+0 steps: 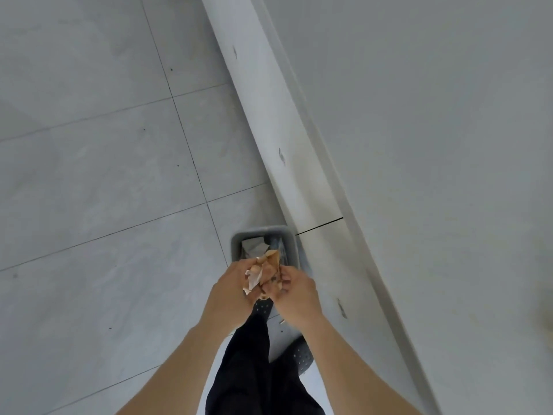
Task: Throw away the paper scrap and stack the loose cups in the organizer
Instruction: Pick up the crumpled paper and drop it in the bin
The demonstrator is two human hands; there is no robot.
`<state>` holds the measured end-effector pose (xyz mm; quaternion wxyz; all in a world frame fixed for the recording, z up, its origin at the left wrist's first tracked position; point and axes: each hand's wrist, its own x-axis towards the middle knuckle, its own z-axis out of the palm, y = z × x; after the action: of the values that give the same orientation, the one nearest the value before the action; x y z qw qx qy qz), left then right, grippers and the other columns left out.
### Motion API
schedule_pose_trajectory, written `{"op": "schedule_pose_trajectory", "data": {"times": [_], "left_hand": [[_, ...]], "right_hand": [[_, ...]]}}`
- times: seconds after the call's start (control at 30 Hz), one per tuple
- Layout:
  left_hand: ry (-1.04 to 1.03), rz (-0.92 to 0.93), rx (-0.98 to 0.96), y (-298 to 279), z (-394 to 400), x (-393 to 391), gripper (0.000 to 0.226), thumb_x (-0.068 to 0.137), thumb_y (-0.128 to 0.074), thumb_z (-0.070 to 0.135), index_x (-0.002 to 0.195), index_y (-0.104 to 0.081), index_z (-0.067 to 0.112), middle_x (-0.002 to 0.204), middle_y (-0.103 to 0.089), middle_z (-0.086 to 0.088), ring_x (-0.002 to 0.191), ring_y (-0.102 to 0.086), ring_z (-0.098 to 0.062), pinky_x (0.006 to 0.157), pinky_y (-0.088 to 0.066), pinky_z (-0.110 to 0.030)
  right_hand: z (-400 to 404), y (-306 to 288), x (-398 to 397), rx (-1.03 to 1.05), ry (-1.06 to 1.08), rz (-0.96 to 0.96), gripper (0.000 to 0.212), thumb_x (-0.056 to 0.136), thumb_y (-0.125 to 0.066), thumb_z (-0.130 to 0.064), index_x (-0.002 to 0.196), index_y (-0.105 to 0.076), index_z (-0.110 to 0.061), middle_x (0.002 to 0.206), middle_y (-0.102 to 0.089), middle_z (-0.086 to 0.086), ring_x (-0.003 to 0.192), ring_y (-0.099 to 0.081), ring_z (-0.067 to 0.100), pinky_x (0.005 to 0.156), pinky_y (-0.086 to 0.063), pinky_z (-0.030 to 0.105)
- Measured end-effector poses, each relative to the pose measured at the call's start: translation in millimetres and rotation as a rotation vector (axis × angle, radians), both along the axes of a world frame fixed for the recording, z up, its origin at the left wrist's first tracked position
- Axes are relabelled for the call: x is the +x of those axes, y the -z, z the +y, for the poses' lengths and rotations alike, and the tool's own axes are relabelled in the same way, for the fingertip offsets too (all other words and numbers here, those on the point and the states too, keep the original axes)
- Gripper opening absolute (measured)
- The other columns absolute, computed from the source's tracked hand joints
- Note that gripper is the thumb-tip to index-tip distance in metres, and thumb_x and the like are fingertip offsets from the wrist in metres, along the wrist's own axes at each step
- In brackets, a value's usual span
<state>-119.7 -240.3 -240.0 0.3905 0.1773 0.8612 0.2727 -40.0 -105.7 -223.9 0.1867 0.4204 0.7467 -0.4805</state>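
Paper scrap (pixel 264 272) between both hands

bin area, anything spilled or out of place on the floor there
Nothing stands out. The crumpled paper scrap is held by both the left hand and right hand above the grey bin, which stands upright on the floor.

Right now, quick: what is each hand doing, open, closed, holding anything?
Left hand: closed on the crumpled paper scrap, above the grey bin.
Right hand: fingers also curled on the same scrap.
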Motion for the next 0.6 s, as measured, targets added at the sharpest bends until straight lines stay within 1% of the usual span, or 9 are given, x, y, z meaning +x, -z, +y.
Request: {"op": "schedule_pose_trajectory", "data": {"times": [0.1,0.17,0.2,0.23,0.27,0.3,0.37,0.47,0.6], "left_hand": [[0.017,-0.033,-0.039,15.7,0.1,-3.0,0.058,0.090,-0.076,0.038,0.140,-0.047,0.036,0.135,-0.054,0.014,0.110,-0.062,-0.009,0.081,-0.039,-0.015],[0.038,-0.037,-0.084,22.7,-1.6,-6.5,0.067,0.089,-0.076,0.037,0.147,-0.041,0.031,0.145,-0.047,0.011,0.112,-0.059,-0.009,0.084,-0.037,-0.018],[0.049,-0.030,-0.118,24.5,-2.4,-9.1,0.073,0.090,-0.076,0.037,0.150,-0.037,0.027,0.150,-0.044,0.008,0.113,-0.058,-0.010,0.086,-0.039,-0.020],[0.056,-0.022,-0.157,24.8,-3.2,-11.6,0.078,0.090,-0.076,0.036,0.154,-0.032,0.024,0.155,-0.039,0.005,0.119,-0.058,-0.013,0.090,-0.042,-0.023],[0.062,-0.018,-0.195,23.5,-4.5,-13.6,0.081,0.091,-0.075,0.036,0.156,-0.028,0.022,0.159,-0.036,0.003,0.127,-0.056,-0.017,0.096,-0.045,-0.027],[0.070,-0.014,-0.222,20.6,-6.1,-14.9,0.083,0.092,-0.074,0.036,0.157,-0.025,0.022,0.161,-0.033,0.002,0.134,-0.052,-0.021,0.103,-0.045,-0.031],[0.095,0.001,-0.245,11.8,-10.6,-17.4,0.082,0.094,-0.071,0.037,0.158,-0.023,0.022,0.162,-0.031,0.002,0.141,-0.046,-0.022,0.110,-0.042,-0.035],[0.141,0.043,-0.239,-7.1,-14.8,-22.2,0.079,0.096,-0.065,0.039,0.160,-0.021,0.022,0.162,-0.031,0.003,0.144,-0.039,-0.020,0.113,-0.038,-0.035],[0.224,0.166,-0.217,-40.3,-11.0,-28.0,0.079,0.095,-0.064,0.043,0.158,-0.023,0.021,0.159,-0.036,0.004,0.143,-0.038,-0.019,0.115,-0.037,-0.035]], "right_hand": [[0.2,15.0,-4.5,0.031,-0.009,-0.024,0.011,0.094,-0.069,-0.025,0.103,-0.070,-0.020,0.096,-0.075,-0.002,0.089,-0.069,0.020,0.086,-0.061,0.042],[0.2,21.9,-4.3,0.088,-0.041,-0.051,0.017,0.092,-0.070,-0.027,0.107,-0.066,-0.019,0.102,-0.072,0.000,0.095,-0.068,0.021,0.089,-0.060,0.039],[0.3,23.9,-3.2,0.122,-0.067,-0.073,0.023,0.092,-0.071,-0.029,0.113,-0.064,-0.020,0.109,-0.070,0.002,0.102,-0.067,0.022,0.092,-0.058,0.036],[0.4,24.8,-1.4,0.150,-0.091,-0.096,0.031,0.094,-0.070,-0.032,0.122,-0.061,-0.021,0.118,-0.067,0.003,0.110,-0.064,0.023,0.095,-0.054,0.035],[0.5,24.6,0.6,0.173,-0.114,-0.119,0.041,0.095,-0.068,-0.034,0.132,-0.056,-0.021,0.129,-0.063,0.003,0.119,-0.061,0.023,0.100,-0.051,0.035],[0.5,23.3,3.1,0.190,-0.141,-0.138,0.049,0.097,-0.066,-0.036,0.141,-0.050,-0.021,0.138,-0.059,0.003,0.127,-0.056,0.024,0.105,-0.048,0.036],[0.6,15.9,6.3,0.209,-0.197,-0.161,0.061,0.099,-0.063,-0.040,0.151,-0.038,-0.020,0.150,-0.049,0.002,0.138,-0.047,0.023,0.113,-0.041,0.037],[2.9,-1.7,7.8,0.242,-0.272,-0.157,0.069,0.100,-0.061,-0.040,0.156,-0.028,-0.018,0.158,-0.041,0.002,0.144,-0.038,0.023,0.118,-0.035,0.037],[7.8,-34.6,5.8,0.336,-0.380,-0.109,0.073,0.101,-0.057,-0.041,0.158,-0.022,-0.015,0.164,-0.030,0.005,0.150,-0.028,0.025,0.124,-0.026,0.039]]}}
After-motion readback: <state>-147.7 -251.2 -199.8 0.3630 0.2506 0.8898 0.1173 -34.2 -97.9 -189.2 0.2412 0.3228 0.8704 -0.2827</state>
